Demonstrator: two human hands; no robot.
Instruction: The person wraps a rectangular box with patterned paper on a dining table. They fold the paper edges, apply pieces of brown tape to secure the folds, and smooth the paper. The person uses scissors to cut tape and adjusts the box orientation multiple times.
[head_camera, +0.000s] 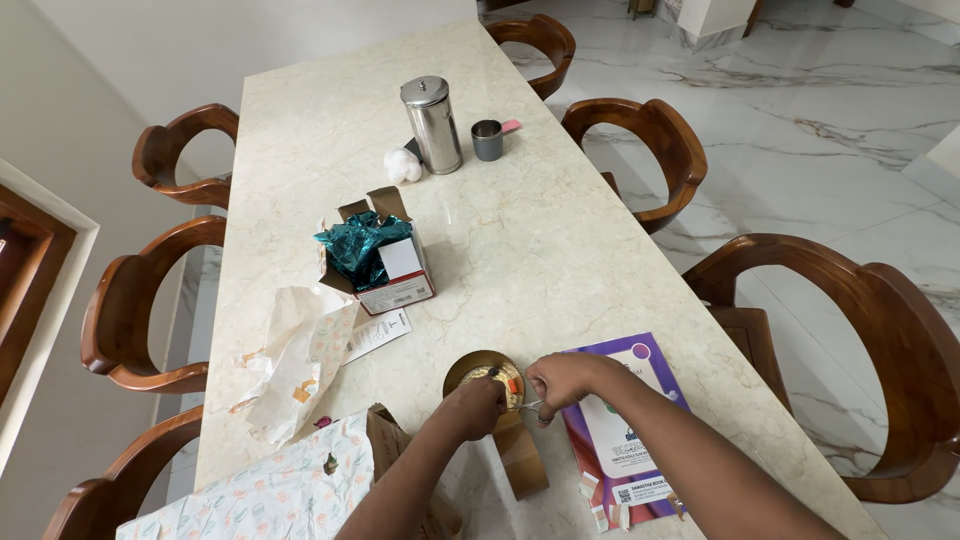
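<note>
Bowl (482, 372), small, brass-coloured, holding pale food; sits on the worktop (520, 230) beside a purple booklet (625, 430). Left hand (475, 408) closed at its rim; right hand (562, 380) pinching a thin utensil. Risk: bowl tipping, food soiling the booklet.

— What is lying near the edge of the table (560, 240)?

— A bowl (470, 366) is sitting there, with a booklet (625, 430) lying just right of it and wrapping paper (295, 365) lying left.

— And farther off?

— An open box (385, 265) is standing beyond the bowl; a tall canister (432, 125) is standing at the far end, a cup (487, 140) sitting just right of it.
</note>
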